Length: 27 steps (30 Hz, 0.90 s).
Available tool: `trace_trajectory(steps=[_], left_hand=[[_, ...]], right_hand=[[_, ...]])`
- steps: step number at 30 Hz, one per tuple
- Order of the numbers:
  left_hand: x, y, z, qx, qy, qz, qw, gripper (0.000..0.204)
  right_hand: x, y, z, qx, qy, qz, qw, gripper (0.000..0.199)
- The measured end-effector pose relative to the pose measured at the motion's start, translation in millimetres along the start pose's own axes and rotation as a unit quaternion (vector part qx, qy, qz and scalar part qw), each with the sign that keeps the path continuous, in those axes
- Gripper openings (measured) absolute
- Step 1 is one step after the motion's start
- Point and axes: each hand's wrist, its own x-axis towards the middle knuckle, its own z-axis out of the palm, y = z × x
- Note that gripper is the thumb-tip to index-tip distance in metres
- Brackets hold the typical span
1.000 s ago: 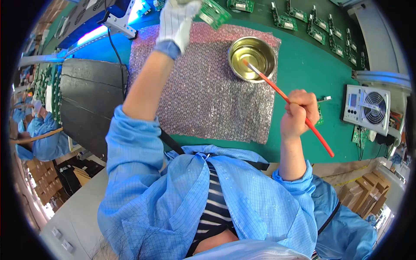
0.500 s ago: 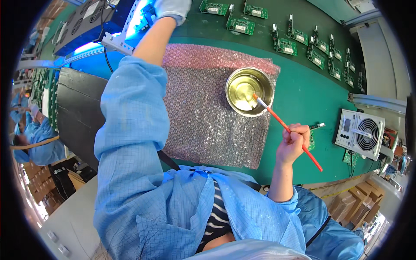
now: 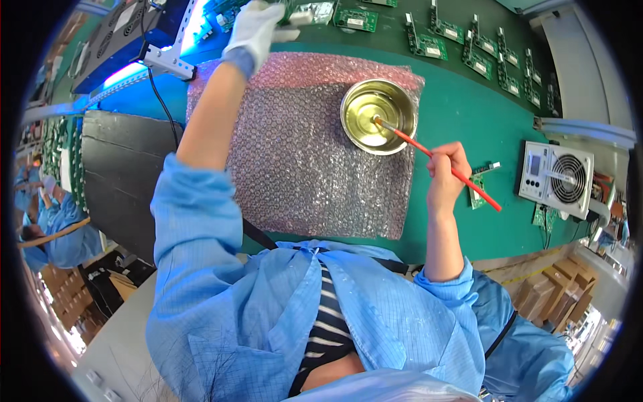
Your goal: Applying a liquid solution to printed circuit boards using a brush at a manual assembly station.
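Observation:
My right hand (image 3: 447,175) is closed around the red handle of a brush (image 3: 416,144). Its bristle end dips into the yellowish clear liquid in a round metal bowl (image 3: 410,127). The bowl rests on a sheet of bubble wrap (image 3: 301,181), near its right side. My left hand (image 3: 254,33), in a white glove, reaches to the far side of the bench. Its fingers are at the left edge of a green circuit board (image 3: 316,12), which they appear to grip; motion blur softens the fingertips.
More circuit boards (image 3: 429,47) stand in rows at the far right. A white fan unit (image 3: 557,177) is on the right, with a single board (image 3: 477,193) nearer my right hand. A dark machine with blue light (image 3: 127,40) stands far left, beside a black panel (image 3: 124,174).
My left hand has come away from the blue-lit machine and is at a circuit board. The brush still dips in the bowl, its handle tilted slightly differently. The whole view has shifted a little.

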Motion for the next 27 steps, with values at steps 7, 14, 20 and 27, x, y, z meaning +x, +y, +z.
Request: trace_trajectory(steps=[7, 14, 20, 27], left_hand=[[-94, 0, -32, -0.303, -0.095, -0.110, 0.942, 0.014], [-130, 6, -18, -0.333, -0.202, -0.063, 0.919, 0.025], [-138, -1, 4, -0.298, -0.237, -0.042, 0.924, 0.028], [-155, 3, 31, -0.150, -0.230, -0.040, 0.961, 0.035]], right_hand=[[1, 4, 2, -0.018, -0.047, -0.008, 0.999, 0.007], [-2, -11, -14, -0.025, -0.038, -0.063, 0.997, 0.007], [2, -39, -48, -0.031, -0.006, -0.033, 0.999, 0.011], [-4, -58, -46, 0.082, 0.017, -0.035, 0.996, 0.009]])
